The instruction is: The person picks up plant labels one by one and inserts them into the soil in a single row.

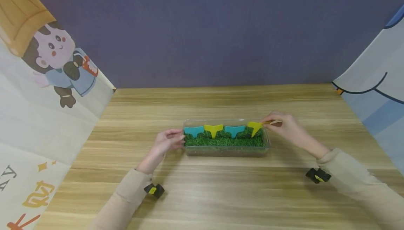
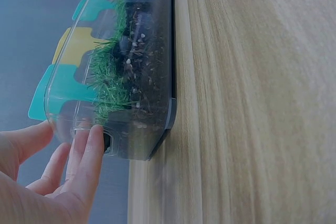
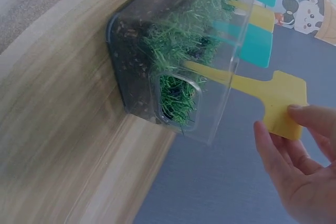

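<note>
A clear plastic planter box (image 1: 225,151) holds green grass (image 1: 225,142) over dark soil. In the head view, a teal T-shaped plant label (image 1: 194,130), a yellow one (image 1: 213,129) and another teal one (image 1: 234,130) stand in a row. My right hand (image 1: 285,126) pinches the head of a second yellow plant label (image 3: 286,98) at the right end. This label leans, and its stem reaches down into the grass. Against the box's left end, my left hand (image 2: 63,182) touches the wall and rim with extended fingers.
The box stands on a wood-grain table (image 1: 221,191), with a dark blue-grey panel (image 1: 221,33) behind it. Cartoon-printed sheets (image 1: 28,117) flank the table. Small black devices (image 1: 154,190) are worn at both wrists.
</note>
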`<state>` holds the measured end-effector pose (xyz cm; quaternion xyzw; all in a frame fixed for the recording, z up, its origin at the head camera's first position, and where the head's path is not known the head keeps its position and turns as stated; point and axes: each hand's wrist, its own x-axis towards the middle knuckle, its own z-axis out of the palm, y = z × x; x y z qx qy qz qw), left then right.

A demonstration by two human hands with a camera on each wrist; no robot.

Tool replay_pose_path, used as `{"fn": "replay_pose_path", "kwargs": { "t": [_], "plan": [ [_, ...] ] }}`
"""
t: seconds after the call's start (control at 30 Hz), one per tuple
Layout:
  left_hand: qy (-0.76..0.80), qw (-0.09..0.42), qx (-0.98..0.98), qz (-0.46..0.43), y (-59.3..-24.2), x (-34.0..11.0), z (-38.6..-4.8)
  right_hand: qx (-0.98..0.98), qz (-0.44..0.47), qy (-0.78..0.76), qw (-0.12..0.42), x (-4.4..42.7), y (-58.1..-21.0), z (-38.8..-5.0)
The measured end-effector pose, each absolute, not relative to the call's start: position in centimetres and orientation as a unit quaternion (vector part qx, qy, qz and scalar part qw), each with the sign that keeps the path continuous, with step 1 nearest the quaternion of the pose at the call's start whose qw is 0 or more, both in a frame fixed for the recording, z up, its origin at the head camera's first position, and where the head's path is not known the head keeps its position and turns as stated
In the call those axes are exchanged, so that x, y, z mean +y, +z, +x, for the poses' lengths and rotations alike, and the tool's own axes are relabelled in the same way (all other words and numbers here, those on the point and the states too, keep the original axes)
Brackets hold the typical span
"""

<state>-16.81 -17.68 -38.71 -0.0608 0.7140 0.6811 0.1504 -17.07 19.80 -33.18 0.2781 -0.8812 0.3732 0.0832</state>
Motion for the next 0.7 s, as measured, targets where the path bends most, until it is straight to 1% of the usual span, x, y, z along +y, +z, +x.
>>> {"fn": "replay_pose_path", "kwargs": {
  "t": [0.17, 0.33, 0.7],
  "plan": [
    [0.681, 0.145, 0.716, -0.051, -38.8, -17.8, -16.8, -0.887, 0.28, 0.358, 0.085, 19.8, -33.7, -17.1],
    [0.675, 0.153, 0.718, -0.072, -38.5, -17.5, -16.8, -0.892, 0.275, 0.35, 0.081, 19.8, -34.3, -17.1],
    [0.674, 0.156, 0.717, -0.079, -38.3, -17.5, -16.7, -0.889, 0.277, 0.357, 0.073, 19.6, -34.6, -17.2]
  ]
}}
